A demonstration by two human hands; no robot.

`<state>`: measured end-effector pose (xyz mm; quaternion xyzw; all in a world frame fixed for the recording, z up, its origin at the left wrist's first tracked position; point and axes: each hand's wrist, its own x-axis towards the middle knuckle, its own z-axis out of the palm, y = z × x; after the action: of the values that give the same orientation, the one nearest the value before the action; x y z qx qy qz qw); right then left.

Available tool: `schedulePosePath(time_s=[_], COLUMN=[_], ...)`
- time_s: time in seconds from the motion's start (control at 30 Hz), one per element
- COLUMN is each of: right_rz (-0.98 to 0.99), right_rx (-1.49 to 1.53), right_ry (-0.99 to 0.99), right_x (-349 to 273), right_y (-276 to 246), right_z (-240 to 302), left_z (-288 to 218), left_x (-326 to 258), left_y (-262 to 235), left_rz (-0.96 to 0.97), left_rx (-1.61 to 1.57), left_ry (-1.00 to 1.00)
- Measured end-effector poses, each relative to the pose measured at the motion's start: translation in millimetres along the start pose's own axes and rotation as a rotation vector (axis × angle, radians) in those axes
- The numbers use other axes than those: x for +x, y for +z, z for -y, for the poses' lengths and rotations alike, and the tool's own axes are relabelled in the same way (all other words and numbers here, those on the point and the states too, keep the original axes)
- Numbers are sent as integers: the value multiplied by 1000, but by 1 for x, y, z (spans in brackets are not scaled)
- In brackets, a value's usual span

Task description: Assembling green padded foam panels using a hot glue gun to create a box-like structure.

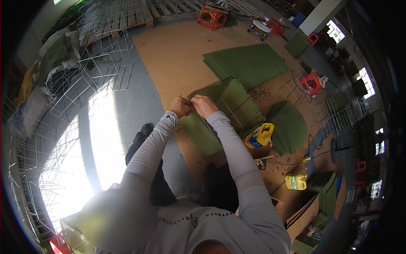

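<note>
In the head view, the green box (249,106) sits on the brown board (163,55) in front of the person, with a thin wire rod (231,112) across its inside. The left hand (181,107) and right hand (204,106) meet at its left corner, fingertips pinched close together; what exactly they pinch is too small to tell. The work looks partly done: some green walls stand up, with dark marks along an edge, while a green panel (202,136) spreads low on the near side. Flat green sheets (253,63) lie beyond, and wire frames (112,59) at left stand uncovered.
</note>
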<state>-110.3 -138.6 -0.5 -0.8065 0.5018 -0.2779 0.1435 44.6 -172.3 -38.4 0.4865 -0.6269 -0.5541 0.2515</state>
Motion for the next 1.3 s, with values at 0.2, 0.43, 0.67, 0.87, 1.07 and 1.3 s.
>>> schedulePosePath(time_s=[0.2,0.43,0.67,0.87,1.07,1.3], right_rz=[-9,-89,-9,74,137,78], right_rx=[-141,63,-113,-189,-222,-268], right_ry=[-48,23,-61,-91,-129,-165], right_x=[0,-4,-4,0,5,-1], right_y=[10,5,6,2,-3,3], right_z=[-2,-9,-11,1,1,3], left_z=[3,3,-4,7,2,3], left_x=[4,4,4,6,5,5], left_y=[-1,1,1,-3,-7,-6], left_rz=[28,26,11,26,51,55], left_rx=[106,10,132,192,147,187], left_ry=[27,-6,10,41,23,37])
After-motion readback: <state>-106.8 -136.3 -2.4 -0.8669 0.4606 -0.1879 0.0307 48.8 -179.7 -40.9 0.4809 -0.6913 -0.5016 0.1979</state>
